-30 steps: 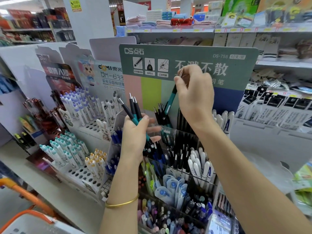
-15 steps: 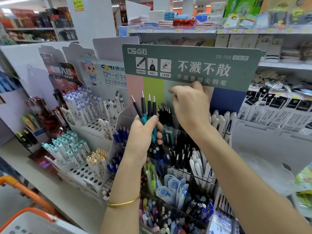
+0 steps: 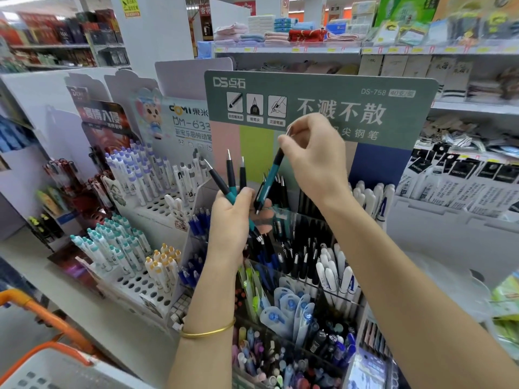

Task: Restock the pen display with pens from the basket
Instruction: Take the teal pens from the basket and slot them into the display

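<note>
My left hand (image 3: 230, 220) grips a bunch of teal-and-black pens (image 3: 230, 175) that fan upward out of the fist. My right hand (image 3: 311, 161) pinches the top of one more teal pen (image 3: 271, 178), which hangs slanted with its tip just right of the left fist. Both hands are in front of the clear tiered pen display (image 3: 306, 220), above its upper row of black pens (image 3: 295, 251). The white basket with orange handles (image 3: 47, 360) shows at the bottom left corner.
A green header card (image 3: 393, 88) stands behind the display. White cardboard pen stands (image 3: 146, 284) fill the left. White markers (image 3: 370, 197) and boxed stock (image 3: 463, 186) sit to the right, with lower rows of mixed coloured pens (image 3: 295, 346). Store shelves run behind.
My right hand had dropped to the display's upper row without a visible pen; now it is raised again, pinching a single teal pen beside the left hand's bunch. The left hand stayed roughly where it was.
</note>
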`<state>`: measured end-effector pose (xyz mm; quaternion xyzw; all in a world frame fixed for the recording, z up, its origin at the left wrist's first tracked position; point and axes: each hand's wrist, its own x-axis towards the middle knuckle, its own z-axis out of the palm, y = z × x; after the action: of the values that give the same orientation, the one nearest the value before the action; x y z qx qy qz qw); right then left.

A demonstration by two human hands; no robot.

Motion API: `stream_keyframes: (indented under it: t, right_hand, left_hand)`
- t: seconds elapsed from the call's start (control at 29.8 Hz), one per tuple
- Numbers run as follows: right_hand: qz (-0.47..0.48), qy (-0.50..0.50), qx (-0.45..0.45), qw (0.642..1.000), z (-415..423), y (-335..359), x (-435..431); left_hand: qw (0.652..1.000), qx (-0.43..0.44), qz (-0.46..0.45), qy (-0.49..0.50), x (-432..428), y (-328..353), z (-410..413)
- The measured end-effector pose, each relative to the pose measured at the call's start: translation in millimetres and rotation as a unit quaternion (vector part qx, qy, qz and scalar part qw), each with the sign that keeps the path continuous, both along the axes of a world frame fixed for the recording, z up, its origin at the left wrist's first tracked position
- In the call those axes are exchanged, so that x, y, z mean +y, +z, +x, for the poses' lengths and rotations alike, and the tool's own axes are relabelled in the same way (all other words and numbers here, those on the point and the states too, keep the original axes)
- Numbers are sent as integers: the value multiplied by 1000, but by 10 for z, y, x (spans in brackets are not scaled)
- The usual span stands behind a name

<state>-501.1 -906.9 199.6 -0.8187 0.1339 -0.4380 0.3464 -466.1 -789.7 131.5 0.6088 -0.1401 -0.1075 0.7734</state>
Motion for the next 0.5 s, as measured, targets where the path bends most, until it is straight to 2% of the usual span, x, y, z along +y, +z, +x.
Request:
stream_keyframes:
  t: [0.13,0.27,0.4,0.5]
  right_hand:
    - [-46,-74,-26,996,42,-86,-39]
    - [-119,-124,-59,983,59,-172,-18]
    - [-204,-140,26,969,93,-279,1]
    - [-276,-157,103,942,78,-309,21]
  left_hand:
    - [997,-28,49,61,0,-21,48]
    - [995,-40,65,65,6,-38,52]
    - [998,-14,39,45,-3,-31,43]
    - [999,-3,25,32,-15,-18,23]
